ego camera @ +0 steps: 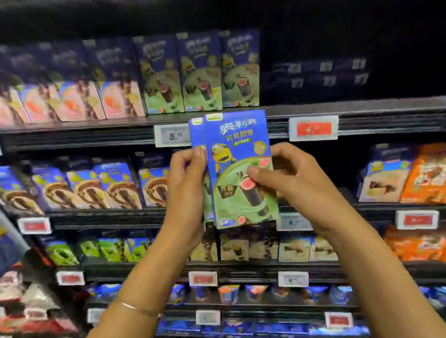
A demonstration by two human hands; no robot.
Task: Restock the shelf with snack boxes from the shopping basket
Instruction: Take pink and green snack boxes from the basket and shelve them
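Two snack boxes [238, 150], grasped in the grip of left hand [188, 191] and right hand [294, 180]; three matching boxes [200, 72] on shelf [88, 129]; price tag [173, 135] "5."

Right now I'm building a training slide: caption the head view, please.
Restocking: left hand and right hand hold two blue-and-green snack boxes upright below the shelf's matching row.

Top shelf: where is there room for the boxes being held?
The held boxes could go on the top shelf, right of the three green boxes: a dark gap with low dark boxes at the back. Left of them, pink boxes stand packed edge to edge.
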